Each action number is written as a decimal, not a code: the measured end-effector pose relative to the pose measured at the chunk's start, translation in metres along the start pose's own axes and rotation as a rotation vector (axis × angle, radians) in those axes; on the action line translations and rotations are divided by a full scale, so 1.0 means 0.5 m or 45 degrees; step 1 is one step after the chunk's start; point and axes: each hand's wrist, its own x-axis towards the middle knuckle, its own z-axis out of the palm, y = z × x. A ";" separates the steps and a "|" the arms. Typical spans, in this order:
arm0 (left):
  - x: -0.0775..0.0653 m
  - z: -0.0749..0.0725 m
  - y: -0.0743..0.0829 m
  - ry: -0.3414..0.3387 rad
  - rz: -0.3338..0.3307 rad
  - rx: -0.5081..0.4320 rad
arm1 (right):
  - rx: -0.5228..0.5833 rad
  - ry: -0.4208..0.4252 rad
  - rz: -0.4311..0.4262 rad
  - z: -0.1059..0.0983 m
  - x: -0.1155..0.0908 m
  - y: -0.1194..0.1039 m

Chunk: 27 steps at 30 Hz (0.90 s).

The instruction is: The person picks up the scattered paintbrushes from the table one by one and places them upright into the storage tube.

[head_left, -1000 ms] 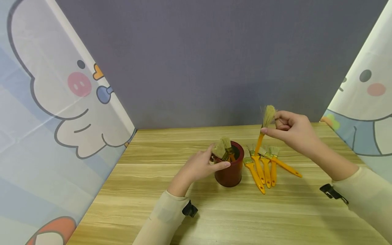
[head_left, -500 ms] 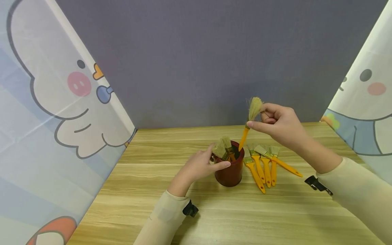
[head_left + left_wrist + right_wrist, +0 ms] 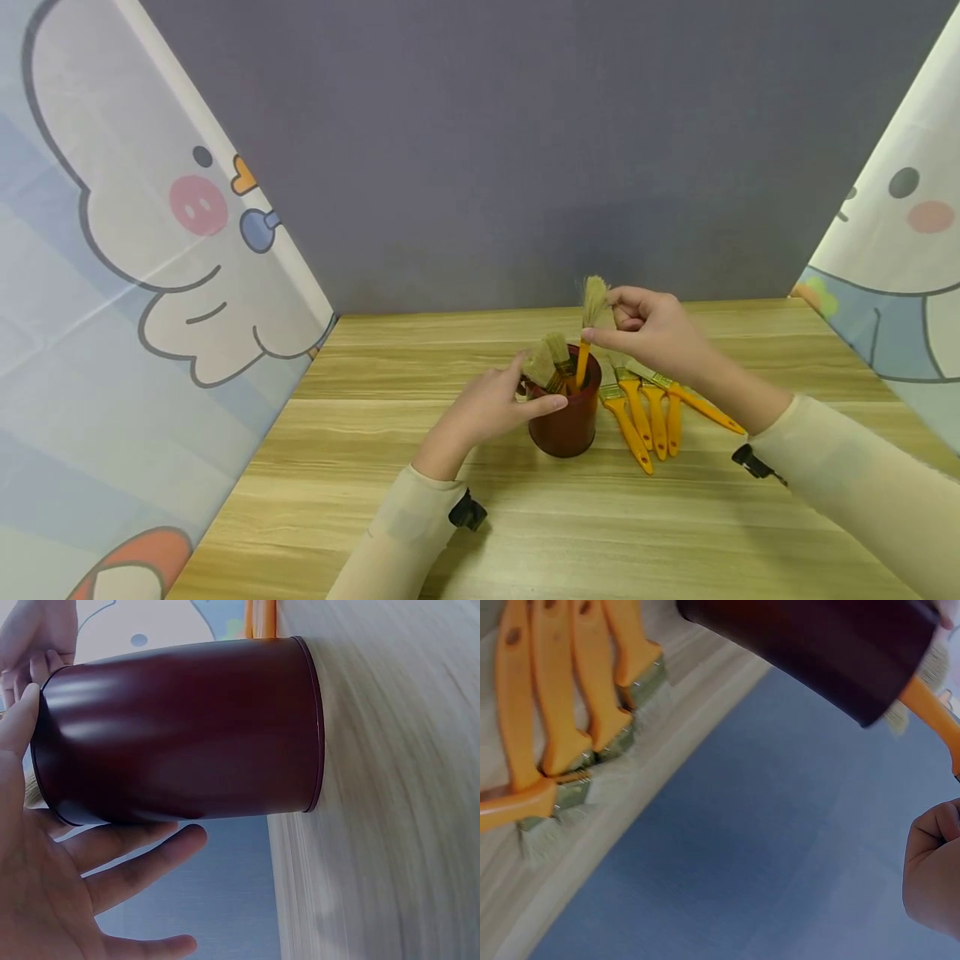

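A dark red metal can (image 3: 562, 432) stands upright on the table, with bristle-up paintbrushes (image 3: 540, 365) leaning inside its left part. My left hand (image 3: 487, 407) grips the can at its upper left. In the left wrist view the thumb lies at the rim and the fingers spread along the wall of the can (image 3: 180, 735). My right hand (image 3: 654, 335) pinches another paintbrush (image 3: 582, 360) near its ferrule, bristles up. Its orange handle points down into the can's mouth, and the handle's lower end is hidden inside.
Several orange-handled paintbrushes (image 3: 628, 435) lie fanned out on the wooden table (image 3: 360, 450), just right of the can. One crosses over the others. A grey panel (image 3: 480, 167) rises behind the table, and cartoon-printed sheets (image 3: 112, 275) flank it.
My right hand has moved left and then down, bringing the paintbrush from above the loose brushes into the can's mouth. The left hand has stayed on the can.
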 end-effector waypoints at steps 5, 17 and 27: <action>0.001 -0.001 0.002 0.010 0.012 0.018 | 0.010 -0.049 0.033 0.017 0.000 0.019; -0.001 0.000 0.004 0.012 0.020 0.035 | 0.019 -0.076 0.021 0.038 0.000 0.049; 0.000 0.002 -0.001 0.051 0.065 0.001 | 0.038 -0.063 0.009 0.017 0.004 0.052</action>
